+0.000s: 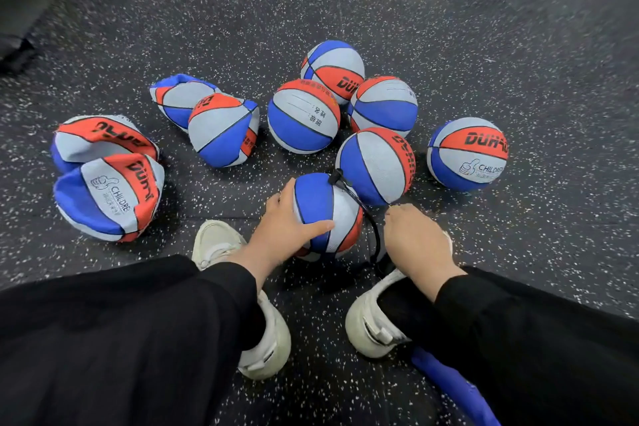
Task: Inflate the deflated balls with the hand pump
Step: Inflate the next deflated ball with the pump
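Note:
My left hand [288, 225] holds a blue, grey and red ball [332, 207] on the floor, with fingers round its left side and the thumb across its front. A black hose [371, 228] runs from the valve on top of this ball down to my right hand [416, 242]. That hand is curled downward round the hand pump's top, which it hides. Several round, full balls [304, 116] lie just beyond. Several flat, crumpled balls [107, 197] lie at the left.
The floor [518, 45] is dark speckled rubber. My two white shoes [371, 330] stand close below the held ball, with black trouser legs on both sides. A blue object [449, 382] lies under my right leg. A dark shape sits at the far left.

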A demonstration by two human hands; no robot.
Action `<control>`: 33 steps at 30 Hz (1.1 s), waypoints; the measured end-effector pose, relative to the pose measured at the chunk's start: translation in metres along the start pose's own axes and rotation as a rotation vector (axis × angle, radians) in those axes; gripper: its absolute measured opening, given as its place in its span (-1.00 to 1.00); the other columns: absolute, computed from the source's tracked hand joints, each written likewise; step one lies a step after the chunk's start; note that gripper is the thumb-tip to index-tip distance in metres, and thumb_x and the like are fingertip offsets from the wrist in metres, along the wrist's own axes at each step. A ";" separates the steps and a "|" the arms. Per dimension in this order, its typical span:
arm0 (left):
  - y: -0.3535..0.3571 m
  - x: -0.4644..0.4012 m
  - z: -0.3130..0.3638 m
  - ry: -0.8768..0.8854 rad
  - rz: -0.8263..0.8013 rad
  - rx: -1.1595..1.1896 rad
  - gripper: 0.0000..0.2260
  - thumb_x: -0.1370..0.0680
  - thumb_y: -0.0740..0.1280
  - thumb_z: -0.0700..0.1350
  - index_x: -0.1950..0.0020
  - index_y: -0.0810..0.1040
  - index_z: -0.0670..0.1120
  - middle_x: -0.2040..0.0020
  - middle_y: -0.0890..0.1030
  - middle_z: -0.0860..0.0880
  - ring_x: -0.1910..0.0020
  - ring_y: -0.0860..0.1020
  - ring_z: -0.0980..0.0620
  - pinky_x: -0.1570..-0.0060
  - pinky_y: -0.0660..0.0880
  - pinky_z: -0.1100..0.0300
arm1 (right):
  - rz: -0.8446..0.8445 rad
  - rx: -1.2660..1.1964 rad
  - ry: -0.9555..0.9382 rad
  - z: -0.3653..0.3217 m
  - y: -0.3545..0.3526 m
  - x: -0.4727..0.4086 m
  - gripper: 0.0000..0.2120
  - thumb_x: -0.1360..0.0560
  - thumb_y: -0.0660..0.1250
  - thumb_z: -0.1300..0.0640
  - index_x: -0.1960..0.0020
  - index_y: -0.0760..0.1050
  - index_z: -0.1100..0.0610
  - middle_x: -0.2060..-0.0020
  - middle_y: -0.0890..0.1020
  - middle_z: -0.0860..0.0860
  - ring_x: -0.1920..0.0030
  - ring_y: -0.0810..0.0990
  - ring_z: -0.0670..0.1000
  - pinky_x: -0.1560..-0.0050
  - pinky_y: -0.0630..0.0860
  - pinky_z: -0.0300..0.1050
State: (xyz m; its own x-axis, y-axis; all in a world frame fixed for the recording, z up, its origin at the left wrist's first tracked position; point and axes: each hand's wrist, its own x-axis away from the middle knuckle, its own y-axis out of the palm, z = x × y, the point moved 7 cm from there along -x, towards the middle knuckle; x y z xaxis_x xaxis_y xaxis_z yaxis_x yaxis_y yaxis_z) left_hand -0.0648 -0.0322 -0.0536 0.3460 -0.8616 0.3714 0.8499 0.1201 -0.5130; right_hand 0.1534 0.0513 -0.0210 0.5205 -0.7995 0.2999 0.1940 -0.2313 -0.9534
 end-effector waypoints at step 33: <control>-0.002 0.002 0.000 0.014 -0.025 0.002 0.09 -0.30 0.54 0.35 -0.65 -0.02 0.19 -0.60 0.14 -0.06 -0.54 0.25 -0.09 -0.40 0.32 -0.04 | 0.229 -0.127 0.093 0.010 -0.097 0.000 -0.74 -0.60 0.18 0.14 -0.23 0.53 0.06 0.03 0.68 0.16 0.01 0.62 0.25 0.10 0.47 -0.01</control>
State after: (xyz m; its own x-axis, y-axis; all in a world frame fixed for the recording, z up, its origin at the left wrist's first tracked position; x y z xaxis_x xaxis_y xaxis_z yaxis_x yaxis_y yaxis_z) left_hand -0.0658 -0.0340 -0.0522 0.3187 -0.8711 0.3736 0.8590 0.0989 -0.5023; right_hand 0.1430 0.0793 0.0721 0.4587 -0.8852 0.0776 -0.0285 -0.1020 -0.9944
